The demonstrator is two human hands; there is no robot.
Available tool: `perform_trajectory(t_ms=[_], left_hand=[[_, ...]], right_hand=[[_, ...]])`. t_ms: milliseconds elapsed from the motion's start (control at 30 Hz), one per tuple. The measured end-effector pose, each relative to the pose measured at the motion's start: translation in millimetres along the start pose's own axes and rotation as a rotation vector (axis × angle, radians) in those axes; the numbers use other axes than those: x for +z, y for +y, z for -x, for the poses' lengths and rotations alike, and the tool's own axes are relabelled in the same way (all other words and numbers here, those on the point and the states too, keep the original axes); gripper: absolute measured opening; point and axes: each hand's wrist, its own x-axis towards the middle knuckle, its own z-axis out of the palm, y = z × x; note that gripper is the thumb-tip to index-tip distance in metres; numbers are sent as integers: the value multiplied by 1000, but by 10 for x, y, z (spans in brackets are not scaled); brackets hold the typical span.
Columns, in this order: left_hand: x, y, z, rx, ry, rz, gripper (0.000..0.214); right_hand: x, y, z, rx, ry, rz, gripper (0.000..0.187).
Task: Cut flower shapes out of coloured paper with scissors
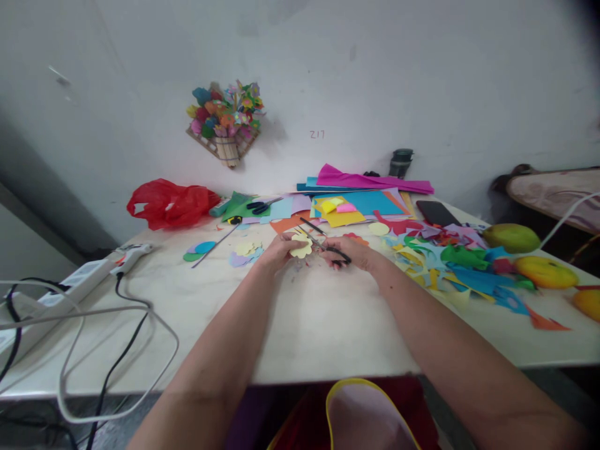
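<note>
Left hand [281, 248] pinches flower [302, 248] at its nine-o'clock edge, likely to steady it; right hand [354, 250] grips scissors [342, 254], blades towards ten o'clock, scraps [462, 256] at three.

Head view, forward and down over the near table [328, 337] (wall [300, 75] beyond), left hand [280, 250] and right hand [352, 251] central.

pale yellow paper flower [301, 246], black scissor handles [344, 255], red bag [171, 205], magenta sheet [365, 180], white tabletop [328, 331]
</note>
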Motion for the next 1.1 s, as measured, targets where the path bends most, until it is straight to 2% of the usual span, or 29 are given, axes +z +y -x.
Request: perform_trajectory(t_ms=[233,533,1100], left_hand=[[-22,-18,-9,-5,-29,11,25],[-2,-13,-6,-5,-8,74,23],[0,-10,-4,-12,17,42,19]], right_hand=[[1,-33,6,28,0,7,23],[78,-289,112,89,42,-51,12],[74,-208,69,61,51,-92,13]])
